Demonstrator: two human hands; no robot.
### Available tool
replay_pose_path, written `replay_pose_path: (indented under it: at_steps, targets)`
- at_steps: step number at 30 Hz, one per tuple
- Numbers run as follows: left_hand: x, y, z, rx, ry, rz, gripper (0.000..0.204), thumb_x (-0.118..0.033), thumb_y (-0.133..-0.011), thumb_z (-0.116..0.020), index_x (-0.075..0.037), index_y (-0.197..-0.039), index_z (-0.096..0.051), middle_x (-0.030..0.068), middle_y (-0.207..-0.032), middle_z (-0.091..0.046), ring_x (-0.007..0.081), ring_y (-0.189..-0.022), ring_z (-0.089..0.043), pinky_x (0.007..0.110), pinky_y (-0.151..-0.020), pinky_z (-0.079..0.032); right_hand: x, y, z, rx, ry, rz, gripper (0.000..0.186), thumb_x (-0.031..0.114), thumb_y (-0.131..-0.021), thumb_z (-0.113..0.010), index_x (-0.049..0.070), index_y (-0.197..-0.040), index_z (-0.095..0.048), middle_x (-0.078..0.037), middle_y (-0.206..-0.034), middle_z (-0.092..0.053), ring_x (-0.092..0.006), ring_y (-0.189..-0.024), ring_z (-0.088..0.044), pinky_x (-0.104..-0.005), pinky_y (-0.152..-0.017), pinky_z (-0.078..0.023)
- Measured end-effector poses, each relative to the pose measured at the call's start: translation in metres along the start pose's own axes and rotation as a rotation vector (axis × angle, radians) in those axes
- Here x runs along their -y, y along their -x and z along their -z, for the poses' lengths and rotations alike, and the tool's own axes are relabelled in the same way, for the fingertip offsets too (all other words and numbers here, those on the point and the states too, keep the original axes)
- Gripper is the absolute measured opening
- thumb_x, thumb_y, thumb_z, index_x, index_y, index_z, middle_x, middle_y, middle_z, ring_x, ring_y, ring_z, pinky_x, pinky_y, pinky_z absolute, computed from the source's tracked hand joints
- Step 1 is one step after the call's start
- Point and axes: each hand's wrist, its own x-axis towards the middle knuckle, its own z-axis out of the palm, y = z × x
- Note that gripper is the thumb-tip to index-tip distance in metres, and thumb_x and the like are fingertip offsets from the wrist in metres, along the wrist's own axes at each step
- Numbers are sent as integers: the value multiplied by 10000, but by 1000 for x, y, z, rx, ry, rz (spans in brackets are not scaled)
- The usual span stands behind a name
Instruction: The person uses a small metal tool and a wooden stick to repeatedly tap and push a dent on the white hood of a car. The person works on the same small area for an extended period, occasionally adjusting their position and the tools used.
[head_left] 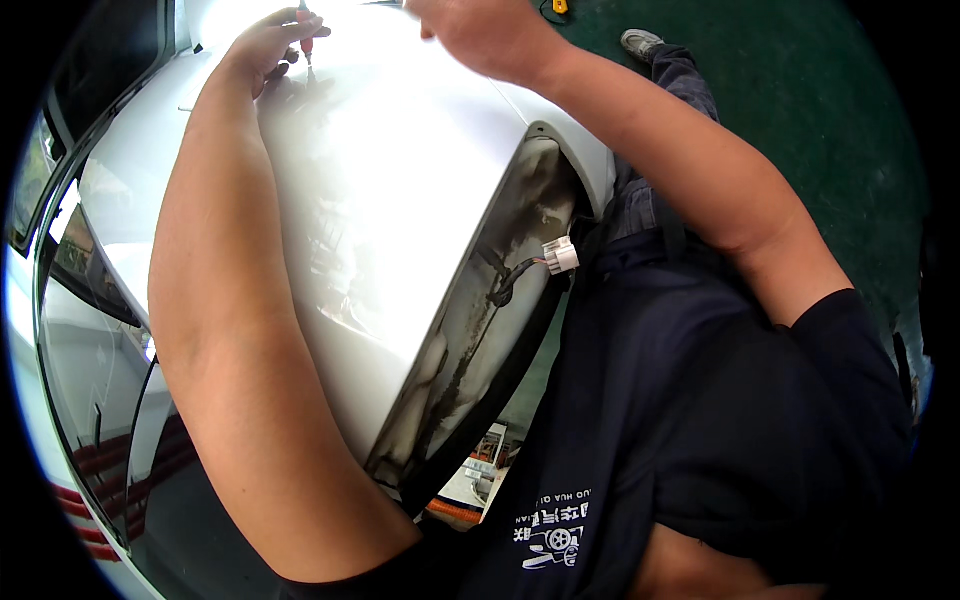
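Over a white, glossy car body panel (390, 200), my left hand (268, 48) grips a slim red, pen-like tool (306, 42) between thumb and fingers. The tool stands nearly upright, its narrow tip pointing down at the panel just above a greyish smudge. My right hand (490, 38) is raised at the top edge with its fingers curled, partly cut off by the frame. What it holds, if anything, is hidden. Nearer to my body, an open recess (470, 330) runs along the panel's edge. A white wiring connector (561, 255) hangs from dark wires there.
Car windows (95, 360) lie on the left, beyond my left forearm. The dark green floor (800, 110) spreads to the right, with my shoe (641, 42) on it. A small yellow object (560, 6) lies at the top. My dark shirt is close beside the recess.
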Motion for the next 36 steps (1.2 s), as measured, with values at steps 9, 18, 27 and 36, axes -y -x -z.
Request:
replay_pose_path:
  at_steps: [9,18,27,36]
  targets:
    - [-4,-7,2,86,68,-31,446,-480,-974,-700,-194,-1315,-686,-21,-1138,-706,152,-919,-496,292,-848,-431,-47,-3,-16,85,391,197,434,244,-1016,-519,13,-1370,-611,-171,-931,-709,-243,-789,-675,-375,-760,-535]
    - [12,5,47,-86,127,-126,364,-386,-942,-706,-119,-1189,-702,-40,-938,-712,106,-771,-503,301,-782,-446,-6,-3,28,27,-83,-133,440,178,-1017,-495,-21,-1410,-508,-95,-1064,-638,-149,-762,-594,-299,-717,-516]
    - [-14,16,106,-19,-229,-183,358,-437,-1009,-665,-137,-1198,-719,21,-1060,-724,144,-890,-549,356,-867,-456,-31,38,23,2,24,-174,495,251,-1023,-532,42,-1471,-505,-59,-912,-622,-136,-748,-628,-308,-710,-523]
    - [-18,20,39,24,40,-459,295,-338,-1047,-643,-81,-1182,-699,33,-980,-716,125,-839,-558,295,-798,-468,-46,75,35,9,-65,-341,517,199,-1012,-512,39,-1502,-468,-46,-961,-615,-107,-759,-595,-274,-736,-497]
